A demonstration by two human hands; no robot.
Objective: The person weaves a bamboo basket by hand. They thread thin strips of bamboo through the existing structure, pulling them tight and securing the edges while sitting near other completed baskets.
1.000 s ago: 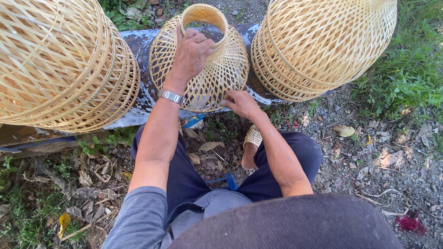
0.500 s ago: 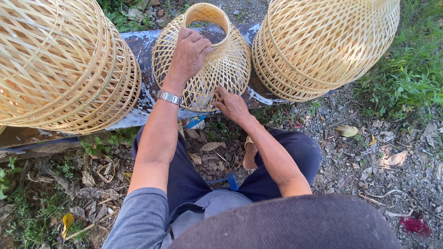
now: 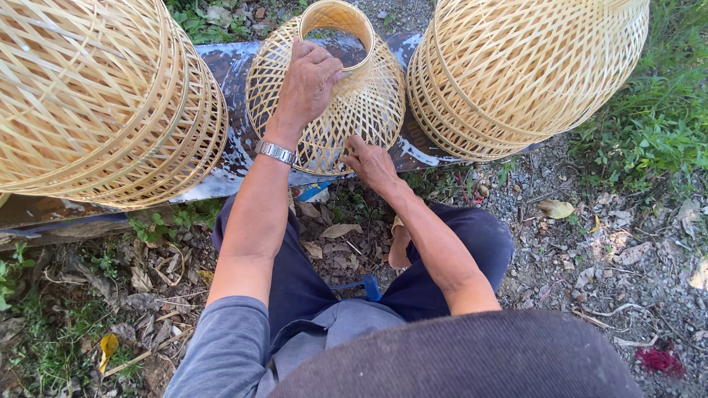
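Woven bamboo basket (image 3: 369,110) lay at upper centre. Left hand (image 3: 306,85) closed over its neck ring; right hand (image 3: 372,162) pinched the lower rim. Best: steady neck, firm weave tension.

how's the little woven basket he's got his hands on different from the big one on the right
The small basket narrows to an open round neck at the top; the large basket is a broad dome with no neck in view. The small basket's weave is open and lattice-like, while the large basket's is denser, with stacked bands along its lower edge. The left hand and right hand touch the small basket; the large one is untouched. Both are pale bamboo-coloured strips.
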